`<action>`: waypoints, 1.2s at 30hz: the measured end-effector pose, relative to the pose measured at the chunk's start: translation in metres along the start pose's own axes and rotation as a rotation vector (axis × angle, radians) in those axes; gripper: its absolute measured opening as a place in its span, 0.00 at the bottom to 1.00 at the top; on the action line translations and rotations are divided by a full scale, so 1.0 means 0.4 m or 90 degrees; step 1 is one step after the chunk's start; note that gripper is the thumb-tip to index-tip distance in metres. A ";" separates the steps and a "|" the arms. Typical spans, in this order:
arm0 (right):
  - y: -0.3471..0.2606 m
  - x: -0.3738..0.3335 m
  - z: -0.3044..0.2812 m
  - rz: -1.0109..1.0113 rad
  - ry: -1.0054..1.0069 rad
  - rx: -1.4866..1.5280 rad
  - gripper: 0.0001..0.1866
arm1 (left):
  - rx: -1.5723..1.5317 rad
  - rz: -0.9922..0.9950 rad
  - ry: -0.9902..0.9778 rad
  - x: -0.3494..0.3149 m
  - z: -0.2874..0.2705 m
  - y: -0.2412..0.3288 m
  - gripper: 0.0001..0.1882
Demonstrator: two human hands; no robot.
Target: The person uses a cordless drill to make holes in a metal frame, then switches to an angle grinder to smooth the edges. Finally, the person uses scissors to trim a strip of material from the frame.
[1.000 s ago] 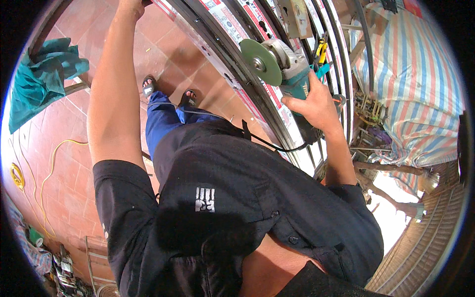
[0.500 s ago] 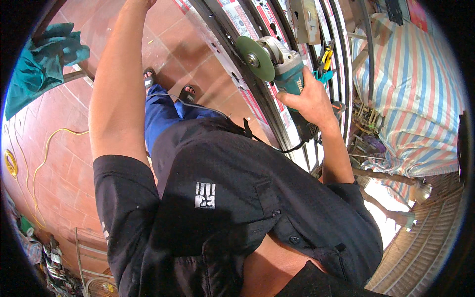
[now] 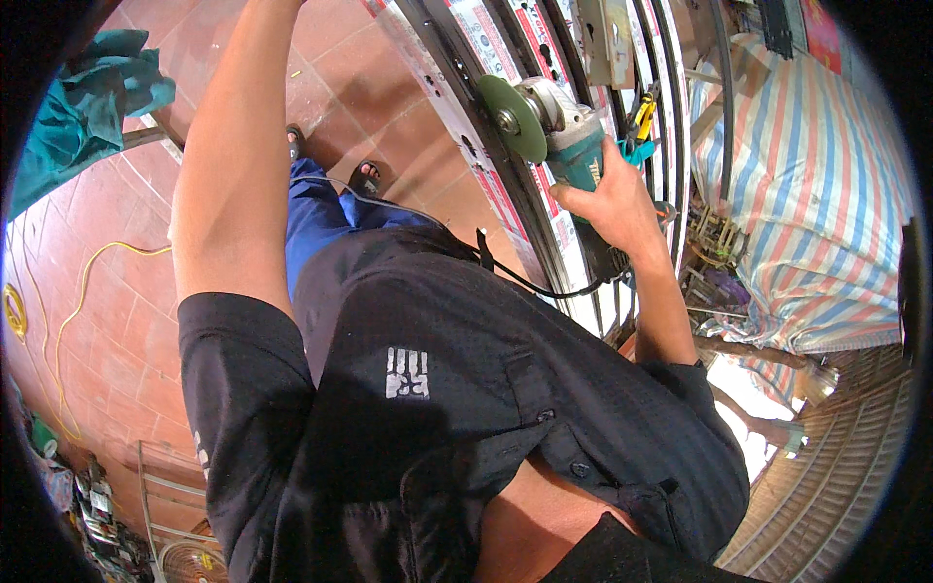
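My right hand (image 3: 620,202) is wrapped round the teal body of an angle grinder (image 3: 575,160). A green disc (image 3: 512,119) stands on edge at the grinder's head, beside a metal guard. The tool lies over long dark metal profiles (image 3: 457,97) with red-and-white printed film; whether it touches them I cannot tell. Close behind my right hand are yellow-and-black pliers (image 3: 643,115). A black cord (image 3: 544,290) runs near the grinder's rear and past my waist. My left forearm (image 3: 233,146) stretches up to the top edge, and the hand is cut off there.
Teal cloth (image 3: 97,117) hangs over a frame at the left. A yellow cable (image 3: 87,277) trails across the tiled floor (image 3: 131,350). Striped sheeting (image 3: 807,185) covers something at the right. A fan (image 3: 194,562) and assorted clutter (image 3: 102,520) are at the lower left.
The grinder and my right hand appear slightly further right and lower in the picture. The profiles and floor have shifted a little too, as the view moved. My grip is the same.
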State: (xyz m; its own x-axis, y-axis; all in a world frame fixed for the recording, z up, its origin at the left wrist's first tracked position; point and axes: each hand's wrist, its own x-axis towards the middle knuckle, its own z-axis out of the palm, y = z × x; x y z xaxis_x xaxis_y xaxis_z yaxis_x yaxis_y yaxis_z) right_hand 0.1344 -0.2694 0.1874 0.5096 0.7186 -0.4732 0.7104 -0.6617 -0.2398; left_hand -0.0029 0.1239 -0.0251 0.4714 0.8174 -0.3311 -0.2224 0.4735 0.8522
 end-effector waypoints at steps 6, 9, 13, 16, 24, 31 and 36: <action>-0.004 -0.005 -0.001 0.030 -0.014 -0.016 0.37 | 0.009 0.016 0.002 -0.009 0.004 0.001 0.22; -0.004 0.001 0.003 0.006 -0.012 0.022 0.37 | 0.003 0.024 -0.001 -0.016 0.007 0.007 0.22; -0.001 0.008 0.012 0.033 -0.031 -0.007 0.37 | 0.006 0.019 0.004 -0.013 0.009 0.008 0.23; 0.005 0.005 0.018 0.046 -0.041 -0.032 0.36 | 0.005 0.028 0.015 -0.006 0.007 0.002 0.23; 0.021 -0.020 0.011 0.048 -0.036 -0.006 0.35 | -0.007 0.009 0.005 0.002 0.008 -0.001 0.22; 0.027 -0.023 0.013 0.051 -0.043 -0.016 0.36 | -0.015 0.019 0.005 -0.002 0.005 -0.002 0.23; 0.033 -0.029 0.013 0.048 -0.036 -0.004 0.37 | -0.014 0.020 0.001 0.000 0.008 -0.001 0.22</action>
State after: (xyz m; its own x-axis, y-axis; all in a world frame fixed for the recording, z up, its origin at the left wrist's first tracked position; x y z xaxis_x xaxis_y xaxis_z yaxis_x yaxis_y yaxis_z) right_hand 0.1353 -0.2874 0.1853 0.5333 0.6537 -0.5370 0.6745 -0.7116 -0.1963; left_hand -0.0002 0.1226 -0.0240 0.4624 0.8327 -0.3046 -0.2564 0.4545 0.8530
